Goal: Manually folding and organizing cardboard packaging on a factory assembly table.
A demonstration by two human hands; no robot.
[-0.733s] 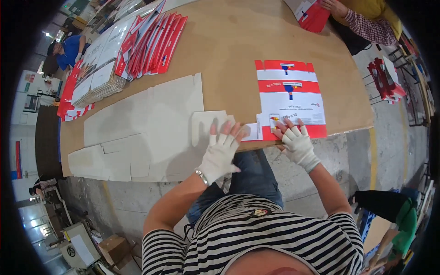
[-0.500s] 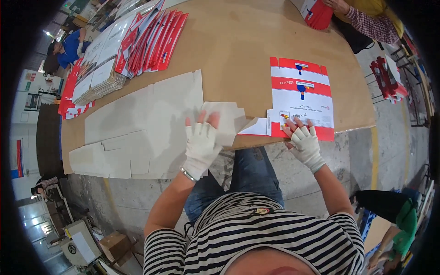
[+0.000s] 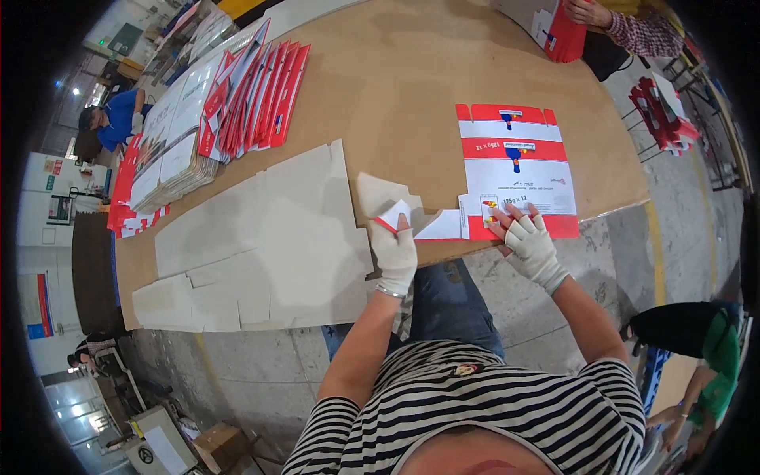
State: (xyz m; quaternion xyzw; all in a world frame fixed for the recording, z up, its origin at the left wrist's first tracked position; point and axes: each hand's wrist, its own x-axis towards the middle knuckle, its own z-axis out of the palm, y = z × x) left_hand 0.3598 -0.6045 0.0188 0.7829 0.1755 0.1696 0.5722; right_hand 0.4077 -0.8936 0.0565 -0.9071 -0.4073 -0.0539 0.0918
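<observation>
My left hand (image 3: 393, 252), in a white knit glove, has its fingers (image 3: 402, 227) drawn together and pinched on the small white side flap with a red edge (image 3: 393, 213), which stands lifted off the table at my fingertips. That flap belongs to the flat red-and-white printed cardboard box blank (image 3: 516, 171), which lies unfolded on the brown wooden table (image 3: 412, 87), stretching away from my fingers toward the far side and reaching the near table edge.

My right hand (image 3: 530, 247), in the same kind of glove with its fingertips cut open, rests on the near edge of that blank. Its fingers (image 3: 516, 214) are spread apart and pressed flat on the white panel, just above the red strip along the near edge.

Just past my left fingertips sits a plain grey-white cardboard piece (image 3: 378, 194), partly under the lifted flap. To the left of my left hand, a broad spread of plain grey-white flat cardboard sheets (image 3: 261, 237) lies along the near edge, touching one another. Well beyond those, far to the left of my fingers, a fanned stack of red-and-white folded blanks (image 3: 257, 95) leans against a pile of white-faced flat blanks (image 3: 174, 150).

Far beyond my right fingers, at the table's opposite side, another person's hand (image 3: 590, 11) holds a red carton (image 3: 564, 36).
</observation>
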